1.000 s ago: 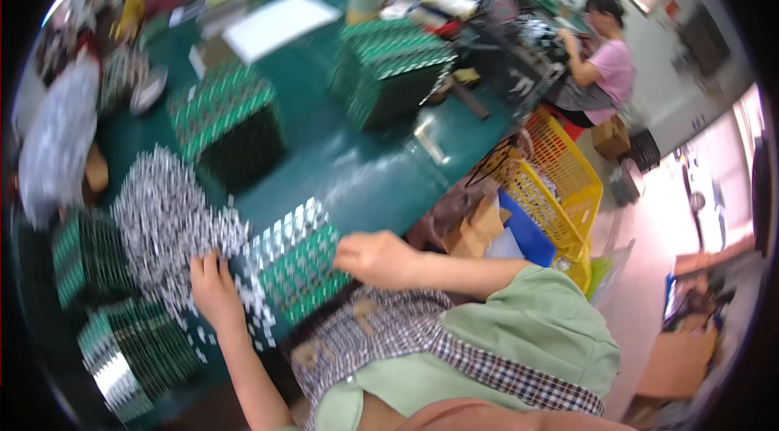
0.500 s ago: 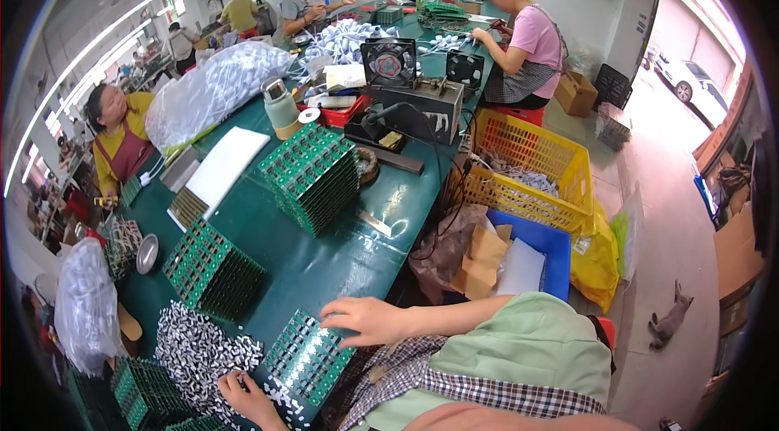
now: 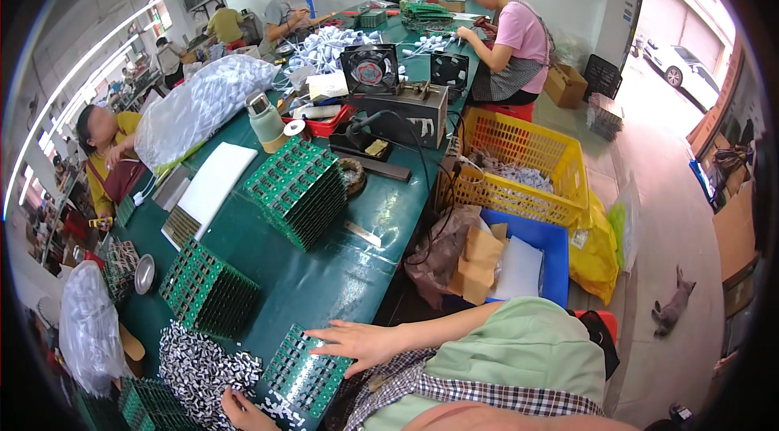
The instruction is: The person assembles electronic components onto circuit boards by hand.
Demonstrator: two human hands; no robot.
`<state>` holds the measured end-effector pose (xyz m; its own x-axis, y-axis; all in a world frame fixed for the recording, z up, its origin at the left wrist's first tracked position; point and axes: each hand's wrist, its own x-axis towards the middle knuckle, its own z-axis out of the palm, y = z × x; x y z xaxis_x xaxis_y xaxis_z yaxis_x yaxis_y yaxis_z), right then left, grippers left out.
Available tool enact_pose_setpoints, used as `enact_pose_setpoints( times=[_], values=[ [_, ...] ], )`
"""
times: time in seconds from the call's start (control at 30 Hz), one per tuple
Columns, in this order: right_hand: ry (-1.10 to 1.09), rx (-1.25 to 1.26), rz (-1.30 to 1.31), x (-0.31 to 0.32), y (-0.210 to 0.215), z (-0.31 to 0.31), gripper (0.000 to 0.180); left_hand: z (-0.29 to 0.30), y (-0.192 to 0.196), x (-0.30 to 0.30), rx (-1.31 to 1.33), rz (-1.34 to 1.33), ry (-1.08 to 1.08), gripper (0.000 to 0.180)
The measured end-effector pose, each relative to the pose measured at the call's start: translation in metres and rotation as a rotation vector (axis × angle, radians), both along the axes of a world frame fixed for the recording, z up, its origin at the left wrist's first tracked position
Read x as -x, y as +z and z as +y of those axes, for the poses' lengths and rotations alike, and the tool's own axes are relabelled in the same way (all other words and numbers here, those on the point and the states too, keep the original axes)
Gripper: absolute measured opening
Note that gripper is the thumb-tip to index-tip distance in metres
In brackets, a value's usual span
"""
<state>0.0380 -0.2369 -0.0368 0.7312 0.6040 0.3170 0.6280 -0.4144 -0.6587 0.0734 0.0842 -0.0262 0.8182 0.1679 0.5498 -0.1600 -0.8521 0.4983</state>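
A green circuit board panel [image 3: 296, 366] with rows of small parts lies on the table close to me. My right hand [image 3: 357, 343] rests over its right side, fingers spread and holding nothing. Left of the panel is a heap of small black-and-white parts [image 3: 199, 370], with several loose ones by the panel's near corner. At the heap's near edge my left hand [image 3: 242, 413] has its fingertips drawn together; whatever they pinch is too small to make out. Beyond the heap stands a tall stack of green boards [image 3: 207, 289].
Another board stack [image 3: 296, 191] stands farther along the green table [image 3: 316, 277], near a metal ruler [image 3: 363, 234]. A fan [image 3: 370, 69] and a soldering station [image 3: 402, 114] sit beyond. Yellow [image 3: 527, 196] and blue [image 3: 556, 260] crates stand on the right. Co-workers sit around the table.
The whole view has shifted slightly. My right hand's fingers have spread more over the panel. My left hand stays by the heap. The co-worker at the left has raised a hand toward the chest.
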Motion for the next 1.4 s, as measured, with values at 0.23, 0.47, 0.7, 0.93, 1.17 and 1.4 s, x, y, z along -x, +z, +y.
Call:
enact_pose_setpoints(
  times=[0.23,0.47,0.7,0.93,1.17,1.4],
  values=[
    [-0.024,0.012,0.010,0.001,0.003,0.001,0.081,0.006,-0.009,-0.002,0.021,0.011,-0.032,0.017],
    [-0.013,0.018,-0.013,0.001,0.006,0.002,0.077,-0.020,0.031,0.018,-0.022,0.077,0.015,0.020],
    [-0.025,0.021,0.022,0.000,0.009,0.000,0.074,0.001,-0.006,0.002,0.103,-0.013,-0.035,0.013],
    [-0.051,0.010,-0.016,0.002,0.006,0.002,0.073,-0.001,-0.002,0.005,0.079,-0.031,-0.023,0.013],
    [-0.050,0.011,-0.016,0.004,0.008,0.004,0.071,-0.004,0.005,0.009,0.040,-0.042,-0.022,0.013],
    [-0.064,0.019,-0.014,0.003,0.008,0.003,0.070,-0.004,0.005,0.007,0.058,-0.028,-0.020,0.012]
  ],
)
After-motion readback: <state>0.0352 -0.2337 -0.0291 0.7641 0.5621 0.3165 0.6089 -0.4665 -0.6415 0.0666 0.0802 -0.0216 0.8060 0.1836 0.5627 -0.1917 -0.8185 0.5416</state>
